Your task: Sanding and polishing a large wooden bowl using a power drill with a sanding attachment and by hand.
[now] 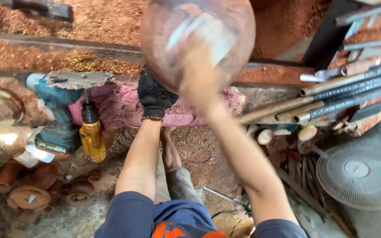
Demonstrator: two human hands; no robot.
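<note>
A large round reddish wooden bowl (pixel 168 26) is raised close to the camera, blurred by motion. My left hand (pixel 154 93), in a black glove, grips its lower left rim. Pressed against the bowl's inner face is my bare right hand (pixel 199 75), with a light piece, likely sandpaper (pixel 199 31), under the fingers. My bare foot rests on the ground below, near a pink cloth (pixel 115 105).
A teal cordless drill (pixel 54 110) with a sanding disc and a yellow drill (pixel 91 136) lie at left. Turned wooden pieces (pixel 40 189) sit at lower left. Metal rods (pixel 345 92) and a fan grille (pixel 358 176) are at right. Sawdust covers the ground.
</note>
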